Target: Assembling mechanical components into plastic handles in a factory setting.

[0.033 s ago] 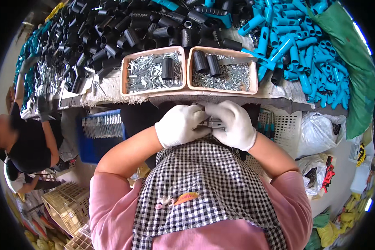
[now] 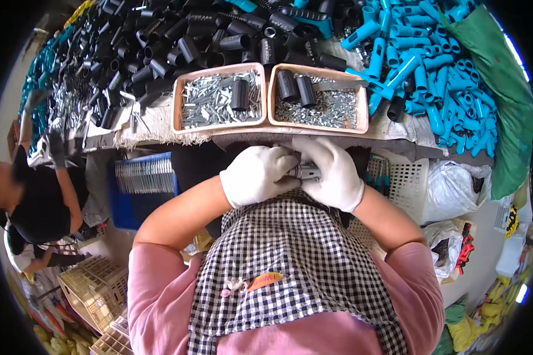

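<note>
A: Your left hand (image 2: 259, 176) in its white glove is curled around one end of a small grey metal part (image 2: 307, 172), fingers wrapped shut on it. Your right hand (image 2: 333, 173) closes over the other end, fingertips pinching it from above.

B: Where does the part sit?

A: Between your two hands, close against your chest, just below the table edge (image 2: 337, 142) and above your checked apron (image 2: 290, 260).

B: How much room do you have there?

A: Little. Your knuckles are near the underside of the table's front lip, and your forearms angle inward from both sides (elbows wide, wrists nearly touching).

B: And on the table?

A: Two pinkish trays stand side by side at the front edge. The left tray (image 2: 177, 103) holds silvery metal pieces and one black tube (image 2: 240, 94); the right tray (image 2: 361, 109) holds small screws and two black tubes. Their near rims run just beside the lip.

B: Behind them?

A: Black tube pieces (image 2: 160, 47) are heaped to the left, blue handles (image 2: 432, 77) to the right, crowding the tabletop. A white perforated basket (image 2: 405, 177) hangs just beyond your right wrist, and a blue crate (image 2: 142, 189) sits lower left, beside another person (image 2: 35, 195).
</note>
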{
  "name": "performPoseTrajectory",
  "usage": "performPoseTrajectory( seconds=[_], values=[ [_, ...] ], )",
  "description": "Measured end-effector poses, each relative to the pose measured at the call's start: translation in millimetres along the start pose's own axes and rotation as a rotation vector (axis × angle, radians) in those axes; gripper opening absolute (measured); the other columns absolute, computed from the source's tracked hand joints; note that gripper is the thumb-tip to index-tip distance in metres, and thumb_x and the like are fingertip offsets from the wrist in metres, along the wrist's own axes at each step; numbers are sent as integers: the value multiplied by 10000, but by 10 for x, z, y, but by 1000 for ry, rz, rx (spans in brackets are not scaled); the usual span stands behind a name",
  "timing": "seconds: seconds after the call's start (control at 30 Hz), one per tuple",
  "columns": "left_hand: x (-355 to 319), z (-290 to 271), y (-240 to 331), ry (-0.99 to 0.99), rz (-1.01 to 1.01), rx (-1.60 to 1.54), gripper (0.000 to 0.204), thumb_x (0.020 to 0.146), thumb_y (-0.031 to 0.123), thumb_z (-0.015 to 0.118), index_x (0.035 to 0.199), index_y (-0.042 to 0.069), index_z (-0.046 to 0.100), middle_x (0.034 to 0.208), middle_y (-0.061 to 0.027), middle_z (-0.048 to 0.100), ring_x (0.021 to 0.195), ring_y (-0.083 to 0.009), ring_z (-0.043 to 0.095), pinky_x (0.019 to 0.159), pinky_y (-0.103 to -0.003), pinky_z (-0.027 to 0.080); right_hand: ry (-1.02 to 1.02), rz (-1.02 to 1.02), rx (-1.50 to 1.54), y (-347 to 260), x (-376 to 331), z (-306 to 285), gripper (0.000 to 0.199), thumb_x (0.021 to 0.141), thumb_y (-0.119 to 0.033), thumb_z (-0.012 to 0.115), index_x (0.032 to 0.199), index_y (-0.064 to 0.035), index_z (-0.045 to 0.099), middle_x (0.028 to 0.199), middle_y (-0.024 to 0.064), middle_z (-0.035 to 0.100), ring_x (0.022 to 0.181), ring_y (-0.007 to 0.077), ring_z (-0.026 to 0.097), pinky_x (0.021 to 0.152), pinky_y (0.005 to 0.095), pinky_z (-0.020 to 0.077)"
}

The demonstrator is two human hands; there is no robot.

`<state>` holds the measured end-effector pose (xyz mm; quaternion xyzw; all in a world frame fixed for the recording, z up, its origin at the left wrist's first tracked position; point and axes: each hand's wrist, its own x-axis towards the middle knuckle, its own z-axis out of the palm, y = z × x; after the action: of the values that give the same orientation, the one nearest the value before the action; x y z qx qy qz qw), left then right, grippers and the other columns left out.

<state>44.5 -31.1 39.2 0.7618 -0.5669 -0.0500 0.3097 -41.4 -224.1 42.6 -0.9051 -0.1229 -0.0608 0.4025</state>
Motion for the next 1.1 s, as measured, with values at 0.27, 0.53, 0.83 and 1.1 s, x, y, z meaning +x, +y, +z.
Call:
performPoseTrajectory(
  seconds=[0.27,0.53,0.83,1.1],
  values=[
    [-24,-235,-297,33,80,130,341,721,330,760,867,45,643,800,-125,623,677,-291,654,626,-401,536,-133,-133,-27,72,398,98,670,708,-125,683,1353,-73,511,919,196,686,768,366,681,712,438,561],
    [-69,-311,-467,-17,57,268,300,763,267,686,908,19,602,807,-129,625,683,-289,651,587,-389,533,-90,-68,-27,-162,702,66,645,693,-342,817,1218,-35,601,884,182,698,778,338,698,686,389,568],
    [-316,-363,-436,178,128,368,164,758,200,600,766,37,596,706,-91,565,640,-256,612,559,-387,512,-301,114,244,-300,884,225,612,706,-336,835,1202,-36,639,1084,190,692,985,280,699,860,341,546],
    [-544,-579,-413,303,-11,355,515,611,421,779,952,69,621,901,-83,616,882,-278,604,798,-425,488,-239,31,190,-350,953,427,475,748,-258,767,1160,-46,662,944,180,704,854,330,703,766,371,554]
  ],
)
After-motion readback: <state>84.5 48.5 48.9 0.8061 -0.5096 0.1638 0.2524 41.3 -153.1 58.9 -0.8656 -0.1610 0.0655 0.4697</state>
